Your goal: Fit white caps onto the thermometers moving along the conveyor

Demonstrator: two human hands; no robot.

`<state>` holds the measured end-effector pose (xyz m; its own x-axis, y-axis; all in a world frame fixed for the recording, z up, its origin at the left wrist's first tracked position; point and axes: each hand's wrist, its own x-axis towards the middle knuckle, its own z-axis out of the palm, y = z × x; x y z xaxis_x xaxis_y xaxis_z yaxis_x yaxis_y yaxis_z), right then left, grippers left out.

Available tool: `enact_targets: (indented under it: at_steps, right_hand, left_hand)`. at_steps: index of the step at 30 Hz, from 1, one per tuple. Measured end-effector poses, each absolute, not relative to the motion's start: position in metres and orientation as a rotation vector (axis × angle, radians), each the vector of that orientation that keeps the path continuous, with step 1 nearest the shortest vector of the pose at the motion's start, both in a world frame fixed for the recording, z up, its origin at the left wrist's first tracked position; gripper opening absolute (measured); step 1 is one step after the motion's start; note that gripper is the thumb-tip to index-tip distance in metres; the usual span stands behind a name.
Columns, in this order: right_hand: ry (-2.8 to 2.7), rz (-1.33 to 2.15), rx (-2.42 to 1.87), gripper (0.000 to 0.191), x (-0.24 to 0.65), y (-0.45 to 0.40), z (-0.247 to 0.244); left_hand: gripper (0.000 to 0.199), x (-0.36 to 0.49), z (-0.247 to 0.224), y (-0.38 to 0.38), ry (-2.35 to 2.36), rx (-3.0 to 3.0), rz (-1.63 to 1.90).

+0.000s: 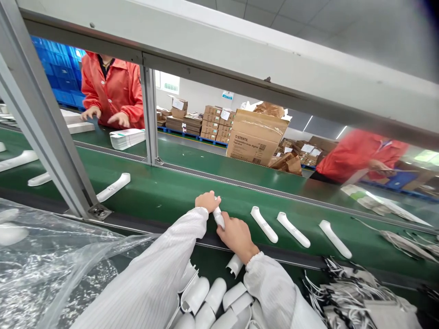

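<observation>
1. While the left hand (206, 201) and right hand (237, 234) pinch one white handle (218, 216) — near clock centre — it seems unfinished.
2. Three similar handles (293, 230), four o'clock, look done; loose covers (198, 294), six o'clock, look unused.

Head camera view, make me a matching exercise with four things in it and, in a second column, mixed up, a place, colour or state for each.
Column one:
1. Your hands
2. Clear plastic sheet
3. Cardboard box
4. Pile of wired parts

Column two:
A. Brown, with dark printing
B. Lower right of the picture
C. Gripping a white plastic piece
D. Lower left of the picture

Right pairs: 1-C, 2-D, 3-A, 4-B.
</observation>
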<state>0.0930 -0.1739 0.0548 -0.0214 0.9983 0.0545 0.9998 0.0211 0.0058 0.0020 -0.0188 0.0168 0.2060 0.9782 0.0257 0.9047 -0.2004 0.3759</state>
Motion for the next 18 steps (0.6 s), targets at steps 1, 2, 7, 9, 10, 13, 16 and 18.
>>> enact_targets:
  at_steps: [1,2,7,9,10,13,16,18]
  right_hand:
    - [-2.193,-0.073,-2.196,0.022,0.096,-0.176,0.055]
    - [-2.177,-0.076,-2.216,0.022,0.099,-0.178,0.055]
    - [-2.271,0.043,-2.170,0.033,0.125,-0.187,0.052]
    - [-2.281,0.128,-2.106,0.038,0.136,-0.186,0.050]
    - [-2.260,0.165,-2.096,0.040,0.142,-0.185,0.048]
    - [-2.153,0.250,-2.097,0.041,0.157,-0.183,0.038]
    - [-2.059,0.279,-1.935,0.043,0.168,-0.194,0.018]
    - [-1.909,0.285,-1.788,0.050,0.176,-0.205,-0.001]
  left_hand:
    - [0.041,0.005,0.016,-0.019,1.776,2.205,0.378]
    - [0.041,0.007,0.015,-0.020,1.773,2.207,0.382]
    - [0.040,0.019,0.012,-0.023,1.760,2.224,0.413]
    - [0.039,0.024,0.012,-0.023,1.737,2.239,0.392]
    - [0.038,0.027,0.013,-0.023,1.720,2.250,0.378]
    - [0.040,0.035,0.018,-0.026,1.678,2.275,0.342]
    - [0.051,0.033,0.027,-0.039,1.604,2.284,0.299]
    - [0.062,0.026,0.035,-0.054,1.532,2.293,0.311]
